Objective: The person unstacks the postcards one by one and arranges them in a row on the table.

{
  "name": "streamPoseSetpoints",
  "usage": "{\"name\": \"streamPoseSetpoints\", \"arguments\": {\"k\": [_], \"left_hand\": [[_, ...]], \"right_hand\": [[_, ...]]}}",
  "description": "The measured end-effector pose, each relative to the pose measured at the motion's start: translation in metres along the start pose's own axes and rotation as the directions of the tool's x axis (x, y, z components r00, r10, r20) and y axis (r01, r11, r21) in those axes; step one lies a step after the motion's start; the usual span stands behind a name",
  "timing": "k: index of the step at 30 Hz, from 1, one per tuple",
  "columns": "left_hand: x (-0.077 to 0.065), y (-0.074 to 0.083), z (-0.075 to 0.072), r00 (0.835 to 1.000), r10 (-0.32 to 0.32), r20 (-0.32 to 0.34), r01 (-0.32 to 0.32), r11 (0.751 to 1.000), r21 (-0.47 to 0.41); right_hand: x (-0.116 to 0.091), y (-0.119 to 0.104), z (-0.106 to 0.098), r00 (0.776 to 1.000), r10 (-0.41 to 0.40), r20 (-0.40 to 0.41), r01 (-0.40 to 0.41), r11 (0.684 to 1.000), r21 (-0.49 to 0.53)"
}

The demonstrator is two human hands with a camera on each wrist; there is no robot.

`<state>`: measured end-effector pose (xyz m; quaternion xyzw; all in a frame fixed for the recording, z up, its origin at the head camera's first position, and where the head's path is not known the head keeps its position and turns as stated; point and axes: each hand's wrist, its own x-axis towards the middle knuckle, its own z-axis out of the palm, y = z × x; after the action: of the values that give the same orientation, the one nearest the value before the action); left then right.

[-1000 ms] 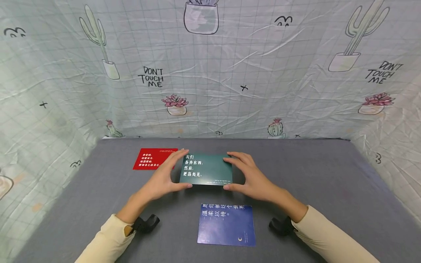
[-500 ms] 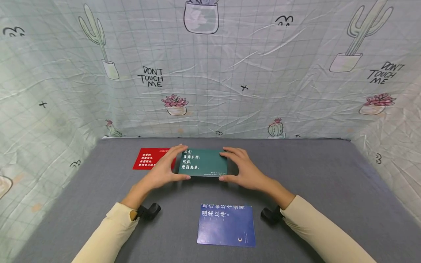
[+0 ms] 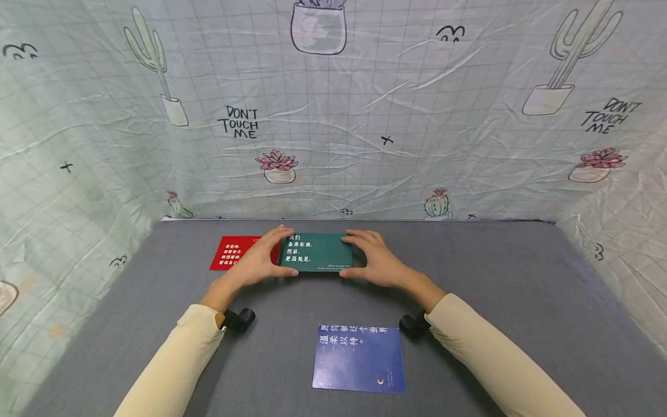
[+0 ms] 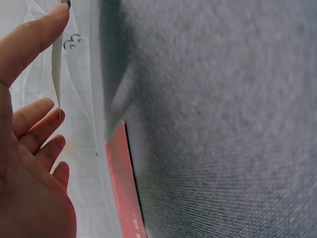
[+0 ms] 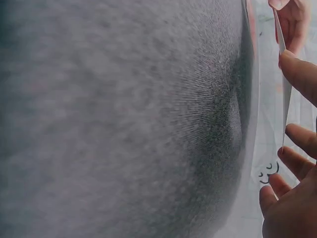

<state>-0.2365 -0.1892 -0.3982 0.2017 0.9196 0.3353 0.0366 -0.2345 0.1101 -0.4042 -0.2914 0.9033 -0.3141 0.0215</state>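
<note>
Both hands hold a green postcard (image 3: pixel 319 252) with white Chinese lettering above the table. My left hand (image 3: pixel 256 262) grips its left end, thumb at the near corner and fingers at the far one. At the right end my right hand (image 3: pixel 384 263) pinches it the same way. Seen edge-on, the postcard (image 4: pixel 57 74) is a thin, slightly bowed strip in the left wrist view, apart from the tabletop. A red postcard (image 3: pixel 227 253) lies just left of it, partly hidden by my left hand. Nearer to me lies a blue postcard (image 3: pixel 358 360) with a small moon.
The table has a grey cloth top (image 3: pixel 495 289). Behind it and at both sides hangs a pale, creased curtain (image 3: pixel 365 116) printed with cacti and a grid. A black wrist camera (image 3: pixel 239 319) is strapped to the left wrist, another camera (image 3: pixel 414 325) to the right.
Both hands have carried the green postcard away from me and slightly left, towards the table's far edge. My left hand now covers more of the red postcard. The blue one has stayed put.
</note>
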Motion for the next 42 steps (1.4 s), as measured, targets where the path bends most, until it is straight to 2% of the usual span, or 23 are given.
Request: {"name": "streamPoseSetpoints", "arguments": {"k": [9, 23, 31, 42], "left_hand": [[0.006, -0.010, -0.001, 0.999, -0.035, 0.022, 0.034, 0.999, 0.019], [0.014, -0.021, -0.002, 0.998, -0.024, 0.052, 0.021, 0.997, 0.068], [0.017, -0.024, -0.003, 0.997, -0.039, 0.063, 0.032, 0.994, 0.104], [0.019, -0.029, -0.002, 0.998, 0.010, 0.062, -0.019, 0.990, 0.143]], "right_hand": [[0.014, 0.002, 0.003, 0.998, 0.040, 0.052, -0.039, 0.999, -0.028], [0.026, 0.004, 0.011, 0.994, 0.073, 0.087, -0.068, 0.996, -0.060], [0.031, 0.001, 0.012, 0.988, 0.105, 0.112, -0.097, 0.992, -0.076], [0.034, 0.002, 0.014, 0.987, 0.109, 0.120, -0.092, 0.986, -0.137]]}}
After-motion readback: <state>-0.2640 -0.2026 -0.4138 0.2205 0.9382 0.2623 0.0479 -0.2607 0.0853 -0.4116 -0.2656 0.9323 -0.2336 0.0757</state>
